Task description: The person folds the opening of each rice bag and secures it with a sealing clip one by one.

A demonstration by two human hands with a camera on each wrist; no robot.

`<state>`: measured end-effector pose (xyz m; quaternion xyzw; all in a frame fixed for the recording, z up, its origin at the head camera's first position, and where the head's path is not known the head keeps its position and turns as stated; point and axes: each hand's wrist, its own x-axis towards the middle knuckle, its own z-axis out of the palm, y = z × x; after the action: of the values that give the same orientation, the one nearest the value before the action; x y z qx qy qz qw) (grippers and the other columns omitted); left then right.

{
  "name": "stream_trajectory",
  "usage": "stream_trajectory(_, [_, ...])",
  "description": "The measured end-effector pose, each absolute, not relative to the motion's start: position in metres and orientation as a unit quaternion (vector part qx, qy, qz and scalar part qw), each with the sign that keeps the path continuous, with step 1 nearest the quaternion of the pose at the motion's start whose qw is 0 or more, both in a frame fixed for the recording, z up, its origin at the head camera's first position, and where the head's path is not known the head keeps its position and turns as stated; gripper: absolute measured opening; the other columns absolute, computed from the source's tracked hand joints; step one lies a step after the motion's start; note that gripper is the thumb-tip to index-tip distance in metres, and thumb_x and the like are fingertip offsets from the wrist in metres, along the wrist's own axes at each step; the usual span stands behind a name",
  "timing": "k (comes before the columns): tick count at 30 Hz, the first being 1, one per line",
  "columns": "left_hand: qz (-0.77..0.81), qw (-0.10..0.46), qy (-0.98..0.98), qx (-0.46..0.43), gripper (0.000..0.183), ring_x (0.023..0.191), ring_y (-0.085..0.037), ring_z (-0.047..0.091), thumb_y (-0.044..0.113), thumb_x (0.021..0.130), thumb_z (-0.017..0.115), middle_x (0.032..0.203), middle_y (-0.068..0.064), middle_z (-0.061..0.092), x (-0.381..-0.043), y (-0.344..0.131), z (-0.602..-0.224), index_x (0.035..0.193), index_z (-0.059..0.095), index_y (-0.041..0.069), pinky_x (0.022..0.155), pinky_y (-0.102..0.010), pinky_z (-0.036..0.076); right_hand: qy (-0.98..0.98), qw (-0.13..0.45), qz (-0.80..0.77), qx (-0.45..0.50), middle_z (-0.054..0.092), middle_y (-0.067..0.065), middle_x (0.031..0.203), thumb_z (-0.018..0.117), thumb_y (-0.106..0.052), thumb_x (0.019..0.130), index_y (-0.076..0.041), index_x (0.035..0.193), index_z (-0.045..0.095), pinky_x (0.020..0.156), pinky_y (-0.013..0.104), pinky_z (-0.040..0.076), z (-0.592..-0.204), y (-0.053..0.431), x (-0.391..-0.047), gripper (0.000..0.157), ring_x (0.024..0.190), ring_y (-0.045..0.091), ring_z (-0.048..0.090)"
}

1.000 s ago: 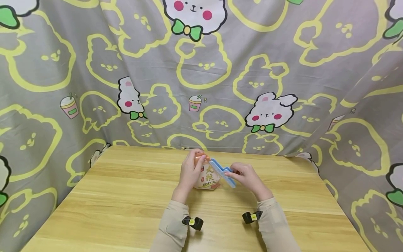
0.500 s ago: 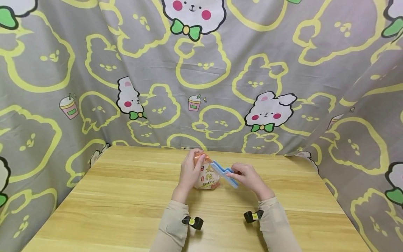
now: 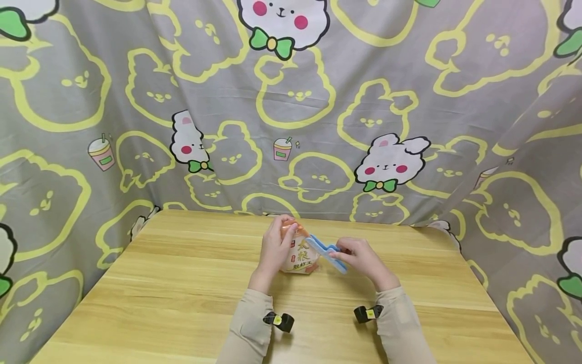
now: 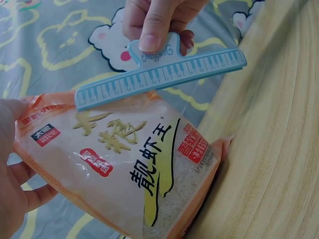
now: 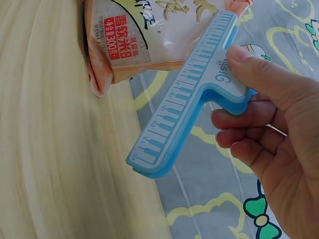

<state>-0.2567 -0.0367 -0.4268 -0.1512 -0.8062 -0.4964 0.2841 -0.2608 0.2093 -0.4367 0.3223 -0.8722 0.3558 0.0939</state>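
A small bag of rice (image 3: 301, 259) with orange edges stands on the table, grains showing through its lower corner in the left wrist view. My left hand (image 3: 274, 248) grips its top left part, thumb in front. A long blue bag clip (image 4: 162, 77) with a piano-key print slants across the top right edge of the bag. Its handle is pinched between the thumb and fingers of my right hand (image 3: 362, 257). In the right wrist view the lower end of the clip (image 5: 169, 119) sticks out past the bag.
The wooden table (image 3: 182, 298) reaches back to a grey cartoon-print curtain (image 3: 309, 136), which also hangs along both sides. A black wrist camera (image 3: 279, 321) is strapped on the left sleeve, another black camera (image 3: 367, 313) on the right.
My right hand and the clip have shifted slightly right and downward along the edge of the bag. The left hand and the rice bag have stayed about where they were.
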Motion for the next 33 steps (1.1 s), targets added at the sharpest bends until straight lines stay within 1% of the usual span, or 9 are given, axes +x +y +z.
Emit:
stream_trajectory(10, [-0.498,0.280,-0.807,-0.148,0.021,0.109,-0.029,0.065,0.026,0.098,0.058,0.110,-0.012,0.067,-0.257,-0.036,-0.426,0.111,0.057,0.010,0.094,-0.047,0.053,-0.868,0.120,0.352,0.329,0.041,-0.011,0.064,0.072,-0.022,0.087,-0.019,0.073,0.056,0.051,0.016,0.032,-0.443,0.207,-0.264,0.021,0.056,-0.001,0.035])
stream_trajectory(16, [-0.497,0.284,-0.807,-0.145,0.021,0.108,-0.029,0.065,0.026,0.098,0.058,0.110,-0.011,0.067,-0.257,-0.036,-0.427,0.111,0.058,0.010,0.093,-0.047,0.053,-0.864,0.138,0.352,0.332,0.042,-0.011,0.065,0.073,-0.020,0.086,-0.018,0.073,0.056,0.050,0.016,0.033,-0.446,0.204,-0.265,0.021,0.056,-0.001,0.036])
stream_trajectory(22, [-0.499,0.281,-0.808,-0.140,0.020,0.109,-0.028,0.065,0.026,0.098,0.058,0.110,-0.011,0.067,-0.257,-0.036,-0.427,0.111,0.057,0.011,0.092,-0.047,0.053,-0.863,0.152,0.355,0.326,0.046,-0.010,0.067,0.073,-0.020,0.086,-0.018,0.075,0.058,0.049,0.017,0.036,-0.449,0.200,-0.265,0.019,0.058,-0.001,0.039])
stream_trajectory(33, [-0.494,0.279,-0.811,-0.141,0.020,0.108,-0.029,0.066,0.026,0.099,0.057,0.111,-0.011,0.067,-0.257,-0.036,-0.427,0.110,0.057,0.010,0.092,-0.046,0.054,-0.847,0.184,0.365,0.340,0.052,-0.008,0.069,0.074,-0.015,0.085,-0.016,0.076,0.060,0.049,0.017,0.040,-0.451,0.196,-0.266,0.017,0.060,-0.002,0.042])
